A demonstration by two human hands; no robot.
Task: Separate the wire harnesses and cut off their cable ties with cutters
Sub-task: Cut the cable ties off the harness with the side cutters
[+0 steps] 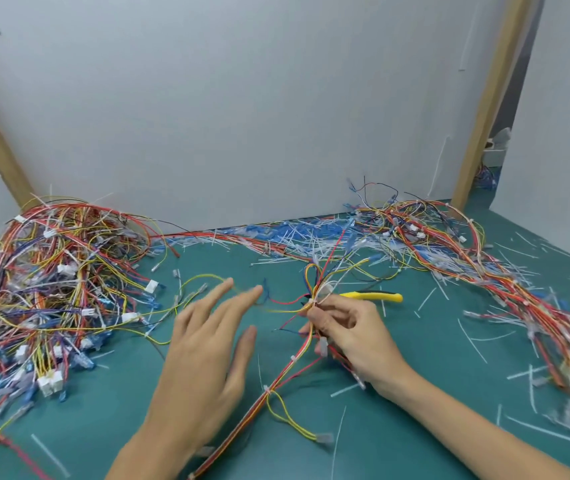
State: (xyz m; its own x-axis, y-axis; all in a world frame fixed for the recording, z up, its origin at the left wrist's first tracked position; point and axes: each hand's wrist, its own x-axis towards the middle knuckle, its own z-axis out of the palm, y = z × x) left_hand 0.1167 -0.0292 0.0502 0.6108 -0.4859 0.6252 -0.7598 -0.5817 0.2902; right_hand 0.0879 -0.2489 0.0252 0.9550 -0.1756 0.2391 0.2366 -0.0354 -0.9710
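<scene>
left hand [207, 344] spread open, empty | right hand [352, 336] pinches wire harness [285, 374] at centre | teal mat [432, 341], white wall [242, 98] | harness pile [51, 289] 9 o'clock, cut ties [294, 233] 12 o'clock, yellow cutters [377, 296] 1 o'clock

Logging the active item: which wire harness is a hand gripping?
The loose harness at centre, pinched in the right hand; no hand grips the left heap or right heap.

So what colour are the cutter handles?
Yellow with black, on the cutters; the head view shows it.
</scene>
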